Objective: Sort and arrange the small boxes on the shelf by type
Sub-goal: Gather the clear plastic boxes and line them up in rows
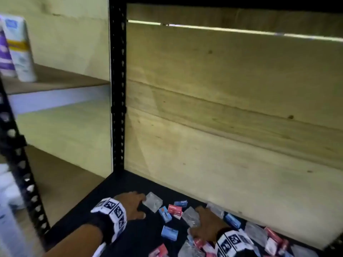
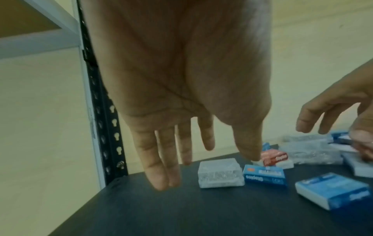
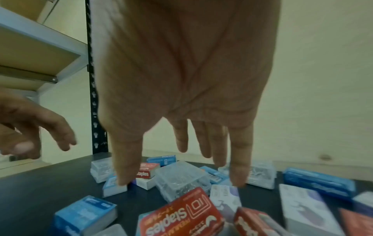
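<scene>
Small boxes lie jumbled on the black shelf (image 1: 115, 193): clear plastic ones (image 1: 153, 202), blue staple boxes (image 1: 169, 232) and red staple boxes (image 1: 174, 211). My left hand (image 1: 143, 207) hovers with straight fingers beside the leftmost clear box (image 2: 220, 174); I cannot tell whether it touches. A blue staples box (image 2: 264, 176) stands just right of that box. My right hand (image 1: 196, 219) is spread over the thicker pile at right, palm down, holding nothing. In the right wrist view its fingers (image 3: 238, 175) hang above a clear box (image 3: 181, 180) and a red staples box (image 3: 181, 215).
A black perforated post (image 1: 117, 89) stands at the shelf's back left corner. A pale wooden panel (image 1: 222, 108) closes the back. The neighbouring unit at left holds white and purple cartons (image 1: 18, 49) on a higher board. Bare black shelf lies left of the boxes.
</scene>
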